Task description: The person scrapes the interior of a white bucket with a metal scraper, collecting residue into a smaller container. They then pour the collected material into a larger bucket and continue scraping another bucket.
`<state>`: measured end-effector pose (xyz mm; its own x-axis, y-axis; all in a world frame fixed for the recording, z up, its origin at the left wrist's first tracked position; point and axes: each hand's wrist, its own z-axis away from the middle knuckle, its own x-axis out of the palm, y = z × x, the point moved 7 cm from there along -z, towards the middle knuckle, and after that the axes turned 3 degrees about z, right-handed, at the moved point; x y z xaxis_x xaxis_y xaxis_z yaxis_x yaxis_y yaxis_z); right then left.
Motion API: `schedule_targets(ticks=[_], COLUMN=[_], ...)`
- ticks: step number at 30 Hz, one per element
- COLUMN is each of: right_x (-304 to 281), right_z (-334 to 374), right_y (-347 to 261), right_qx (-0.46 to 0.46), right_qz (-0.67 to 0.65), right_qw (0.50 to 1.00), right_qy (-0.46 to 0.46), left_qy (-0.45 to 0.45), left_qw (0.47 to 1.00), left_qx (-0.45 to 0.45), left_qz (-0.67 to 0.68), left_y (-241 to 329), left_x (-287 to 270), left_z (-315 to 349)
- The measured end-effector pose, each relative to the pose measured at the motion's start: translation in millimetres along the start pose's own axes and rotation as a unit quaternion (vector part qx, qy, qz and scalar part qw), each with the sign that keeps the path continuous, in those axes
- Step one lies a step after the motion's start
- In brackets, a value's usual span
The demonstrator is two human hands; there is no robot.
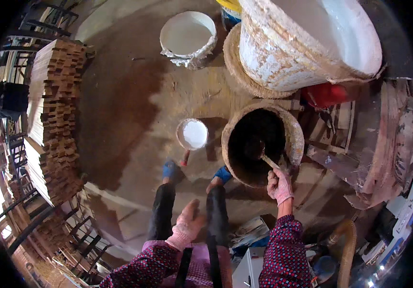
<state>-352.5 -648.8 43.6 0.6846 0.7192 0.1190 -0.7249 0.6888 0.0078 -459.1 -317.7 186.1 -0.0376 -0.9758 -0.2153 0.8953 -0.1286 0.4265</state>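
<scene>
My right hand (280, 186), in a pale pink knit work glove, is closed round a light-coloured handle (269, 162). The handle slants down into a large crusted bucket (293, 139) with a dark inside. Its lower end is lost in the dark, so the kind of tool cannot be told. My left hand (188, 223), gloved alike, hovers over my lap with fingers apart and nothing in them. A small round pot of white stuff (194, 134) with a reddish-brown handle (185, 157) stands on the floor, left of the bucket and beyond my feet.
A big tilted tub (283, 53) with white coating inside rests at the far right on a crusted round rim. A white bucket (187, 33) stands at the far middle. Stacked wood strips (55, 120) line the left. A ribbed hose (348, 249) curves at the lower right.
</scene>
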Motion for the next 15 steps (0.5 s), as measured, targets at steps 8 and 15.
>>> schedule_targets(ticks=[8, 15], right_x=[3, 20], right_z=[47, 86], right_y=[15, 41], right_qx=[-0.064, 0.026], right_qz=[-0.043, -0.123], right_qw=[0.997, 0.991], right_qy=[0.013, -0.048], left_qy=[-0.022, 0.003], left_qw=[0.999, 1.0], left_qx=[0.043, 0.025], left_qz=[-0.012, 0.01], left_y=[7, -11], left_x=[-24, -92], left_z=[15, 17])
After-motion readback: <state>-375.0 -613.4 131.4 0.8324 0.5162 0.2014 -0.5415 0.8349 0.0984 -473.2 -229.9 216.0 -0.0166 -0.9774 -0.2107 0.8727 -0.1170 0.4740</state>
